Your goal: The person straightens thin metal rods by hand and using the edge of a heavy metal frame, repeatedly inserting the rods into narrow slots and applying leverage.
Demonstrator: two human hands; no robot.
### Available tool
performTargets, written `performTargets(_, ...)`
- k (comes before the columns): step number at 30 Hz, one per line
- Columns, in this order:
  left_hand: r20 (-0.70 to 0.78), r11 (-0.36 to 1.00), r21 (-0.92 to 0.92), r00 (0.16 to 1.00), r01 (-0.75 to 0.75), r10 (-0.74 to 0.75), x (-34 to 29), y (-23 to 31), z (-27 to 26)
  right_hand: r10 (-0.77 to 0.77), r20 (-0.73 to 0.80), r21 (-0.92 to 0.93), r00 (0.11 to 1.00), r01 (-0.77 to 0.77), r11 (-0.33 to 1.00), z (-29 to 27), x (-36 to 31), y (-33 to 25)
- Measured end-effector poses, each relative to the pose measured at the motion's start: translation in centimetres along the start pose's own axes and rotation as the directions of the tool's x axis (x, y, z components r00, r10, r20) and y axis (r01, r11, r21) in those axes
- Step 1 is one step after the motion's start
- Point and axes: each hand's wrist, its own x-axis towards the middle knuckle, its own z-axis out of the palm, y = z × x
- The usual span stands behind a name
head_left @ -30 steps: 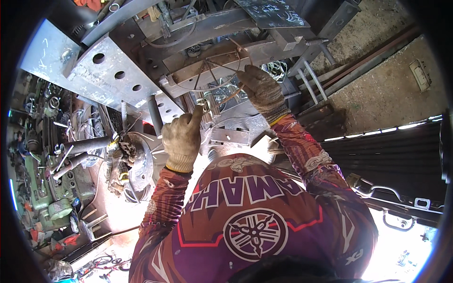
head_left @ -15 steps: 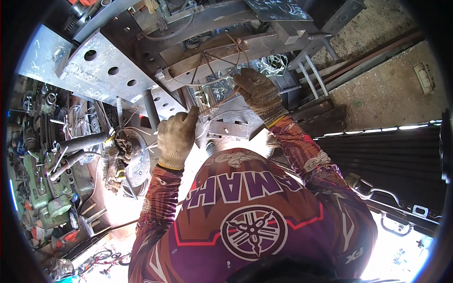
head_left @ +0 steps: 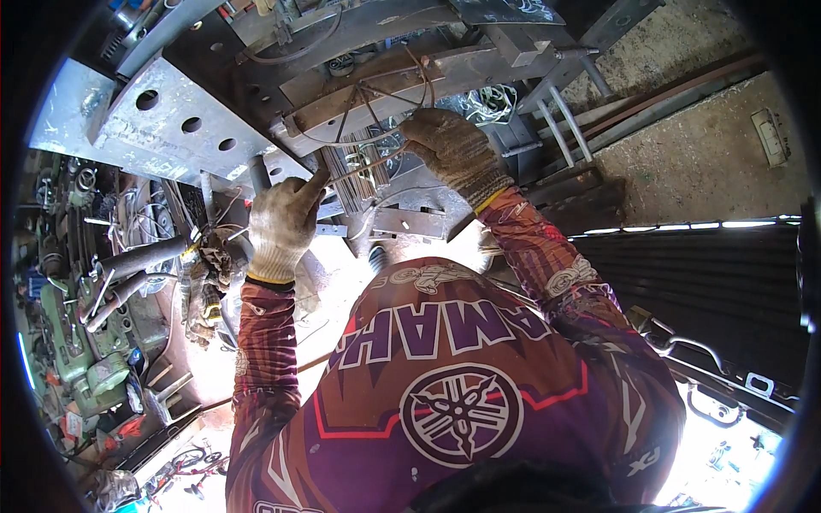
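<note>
Both hands wear dirty knitted gloves. My left hand (head_left: 284, 221) is closed at the near end of a thin rusty metal rod (head_left: 366, 166), its index finger stretched along it. The rod slants up to my right hand (head_left: 455, 152), whose fingers are curled round its far end. By the right fingertips is a bent wire-rod frame (head_left: 369, 104), with a curved bar and slanting struts, in front of a steel beam; whether that hand also grips it I cannot tell. A bundle of thin straight rods (head_left: 369, 190) lies below the held rod.
A heavy steel plate with round holes (head_left: 167, 120) stands at the left. Beyond the hands runs a thick steel beam (head_left: 376, 81). A coil of pale wire (head_left: 492, 104) lies right of centre. Green machinery (head_left: 64, 338), a pipe (head_left: 145, 259) and crumpled gloves (head_left: 209, 291) crowd the left side.
Both hands have shifted left, the left one farther and slightly nearer to me. The gap between them has widened, baring more of the rod.
</note>
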Motion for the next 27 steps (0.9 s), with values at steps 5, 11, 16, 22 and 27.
performTargets(5,0.002,1.000,-0.007,1.000,-0.005,0.005,0.4,-0.8,0.4,0.014,0.085,-0.045,0.996,-0.010,0.999,0.3,0.0,0.4)
performTargets(11,-0.041,0.996,0.000,0.995,-0.087,0.086,0.8,-1.3,-0.3,0.027,-0.031,-0.004,0.999,-0.027,1.000,0.6,0.0,1.0)
performTargets(16,-0.083,0.996,0.001,0.993,-0.087,0.087,0.5,-1.1,0.0,0.574,-0.190,0.440,0.797,-0.454,0.775,1.8,-1.0,1.7)
performTargets(22,-0.041,0.995,0.010,0.995,-0.095,0.095,1.3,-1.7,-1.4,0.574,0.541,0.828,0.615,-0.508,-0.236,3.6,-0.2,2.7)
performTargets(27,-0.099,0.986,-0.152,0.992,0.062,-0.078,1.5,-0.8,-2.4,0.545,0.463,0.885,0.699,-0.332,-0.326,5.8,-1.4,4.0)
